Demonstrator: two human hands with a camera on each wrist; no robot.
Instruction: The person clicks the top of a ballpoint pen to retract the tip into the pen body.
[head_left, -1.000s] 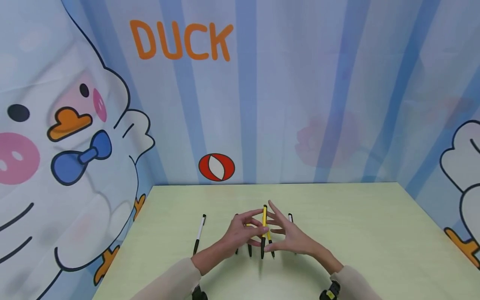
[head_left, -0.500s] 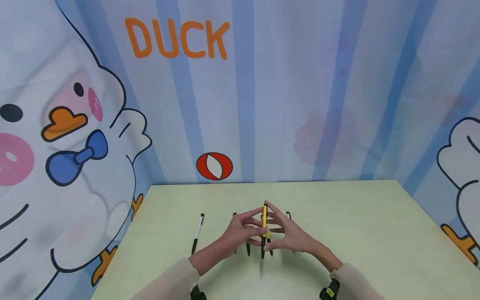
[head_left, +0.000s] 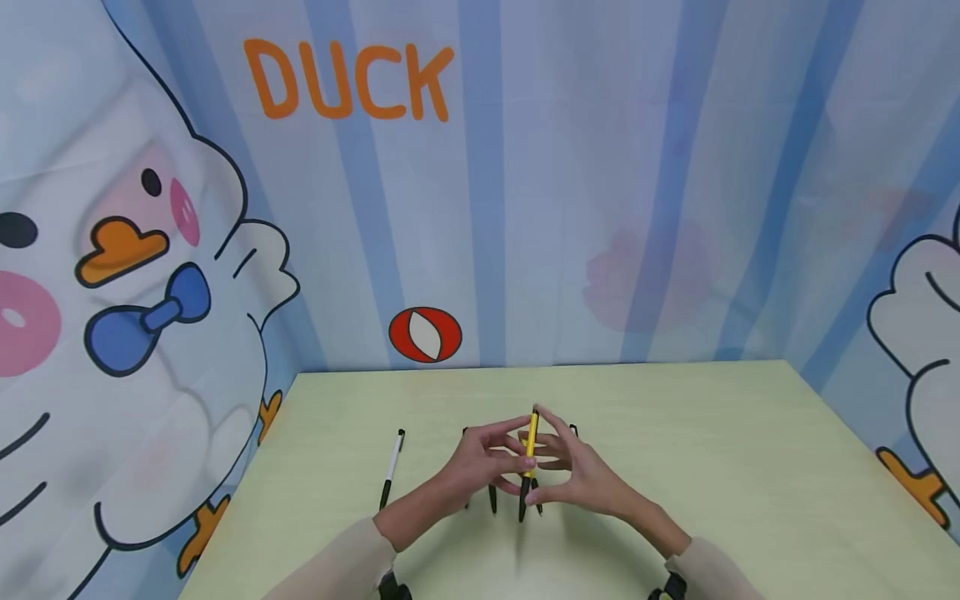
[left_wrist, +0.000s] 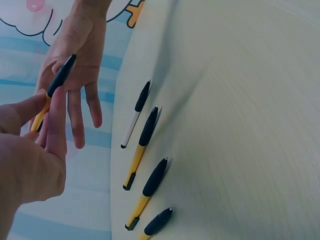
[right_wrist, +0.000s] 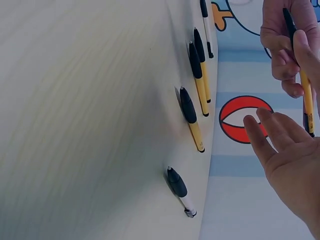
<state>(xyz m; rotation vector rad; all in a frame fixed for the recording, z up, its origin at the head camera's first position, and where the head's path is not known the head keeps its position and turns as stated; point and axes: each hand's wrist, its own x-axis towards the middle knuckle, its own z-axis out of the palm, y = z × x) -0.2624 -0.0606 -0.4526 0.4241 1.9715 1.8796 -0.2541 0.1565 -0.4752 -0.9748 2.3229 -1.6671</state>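
Observation:
In the head view, my left hand (head_left: 476,467) pinches a yellow-and-black pen (head_left: 532,437) between thumb and fingers. The pen stands nearly upright above the table, black grip end down. My right hand (head_left: 588,475) is just to its right, fingers mostly straight and spread; its thumb lies by the black grip and its index fingertip by the top end. Whether both touch is hard to tell. Beneath the hands lie more yellow-and-black pens (left_wrist: 138,156), partly hidden in the head view. The left wrist view shows the held pen (left_wrist: 59,77) with its black end up.
A white-and-black pen (head_left: 392,467) lies on the pale table (head_left: 675,442) to the left. Another white-and-black pen (right_wrist: 179,185) lies at the right of the row. Behind the table hangs a blue striped curtain (head_left: 555,183) with duck drawings.
The held pen has tilted slightly, its top end moving to the right toward my right index fingertip. The head view has shifted a little. Both hands keep nearly the same place.

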